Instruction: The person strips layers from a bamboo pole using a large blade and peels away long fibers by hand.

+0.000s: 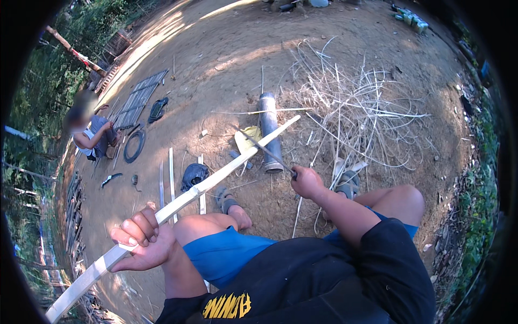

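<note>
Got a long pale strip [186, 200] running diagonally up across my lap, over the dirt. My left hand [143, 240] is wrapped tight around its lower part, and my right hand [308, 182] is clenched on a thin knife [277, 160]. Blade crosses the strip near the far end, can't tell if they touch. Past that there's a dark cylinder [268, 123], then a tangled pile of shavings [353, 102] on the right and a seated person [89, 137] way off left.

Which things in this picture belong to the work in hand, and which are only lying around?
Likely in use:
pale strip, in the left hand
blade-like tool, in the right hand
tangled pale strands, possibly offcuts

Probably just lying about:
dark bundle
slatted panel
black coil
</note>
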Available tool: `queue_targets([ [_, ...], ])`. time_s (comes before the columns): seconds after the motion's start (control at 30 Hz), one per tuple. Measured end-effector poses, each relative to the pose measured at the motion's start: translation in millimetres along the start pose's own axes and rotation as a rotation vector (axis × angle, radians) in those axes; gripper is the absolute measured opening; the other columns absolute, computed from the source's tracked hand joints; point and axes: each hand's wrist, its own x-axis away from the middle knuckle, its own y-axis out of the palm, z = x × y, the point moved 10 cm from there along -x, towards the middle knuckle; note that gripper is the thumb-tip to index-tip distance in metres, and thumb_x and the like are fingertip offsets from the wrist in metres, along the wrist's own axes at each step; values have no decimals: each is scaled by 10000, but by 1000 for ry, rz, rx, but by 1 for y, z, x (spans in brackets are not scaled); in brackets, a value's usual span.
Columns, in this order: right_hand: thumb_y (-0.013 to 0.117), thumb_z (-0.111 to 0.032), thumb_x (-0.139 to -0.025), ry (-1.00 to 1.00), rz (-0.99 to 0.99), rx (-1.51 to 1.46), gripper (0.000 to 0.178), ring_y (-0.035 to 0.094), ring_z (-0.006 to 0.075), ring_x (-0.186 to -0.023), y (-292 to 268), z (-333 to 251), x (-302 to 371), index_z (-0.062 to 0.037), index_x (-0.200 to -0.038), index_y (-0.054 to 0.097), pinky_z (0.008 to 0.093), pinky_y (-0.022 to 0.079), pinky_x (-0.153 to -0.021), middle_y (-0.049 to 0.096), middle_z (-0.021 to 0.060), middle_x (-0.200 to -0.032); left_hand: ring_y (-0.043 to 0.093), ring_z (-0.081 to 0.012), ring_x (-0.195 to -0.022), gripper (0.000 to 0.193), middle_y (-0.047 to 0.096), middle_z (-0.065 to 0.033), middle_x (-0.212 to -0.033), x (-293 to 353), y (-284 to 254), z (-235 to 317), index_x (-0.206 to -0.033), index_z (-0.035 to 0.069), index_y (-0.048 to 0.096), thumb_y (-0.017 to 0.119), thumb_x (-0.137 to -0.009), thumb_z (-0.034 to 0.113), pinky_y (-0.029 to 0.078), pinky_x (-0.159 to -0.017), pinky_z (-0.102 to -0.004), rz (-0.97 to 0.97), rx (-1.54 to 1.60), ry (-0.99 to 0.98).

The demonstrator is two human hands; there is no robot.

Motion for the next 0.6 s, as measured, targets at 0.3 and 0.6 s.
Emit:
queue_targets([
  [0.3,567,-147,-805,-144,-57,-37,258,650,369,-943,2,-35,-34,-67,-1045,616,446,517,-846,678,196,-957,233,-56,-396,658,289,45,-497,-13,-25,1,-681,137,416,480,-803,781,213,-441,-225,124,-41,-1],
  [0.6,560,-165,-821,12,5,62,271,648,405,-886,9,63,-88,-76,-1070,619,487,518,-815,673,209,-898,236,-58,-374,690,290,50,-499,-27,-42,-7,-658,136,389,436,-796,811,215,-405,-207,228,-64,15],
])
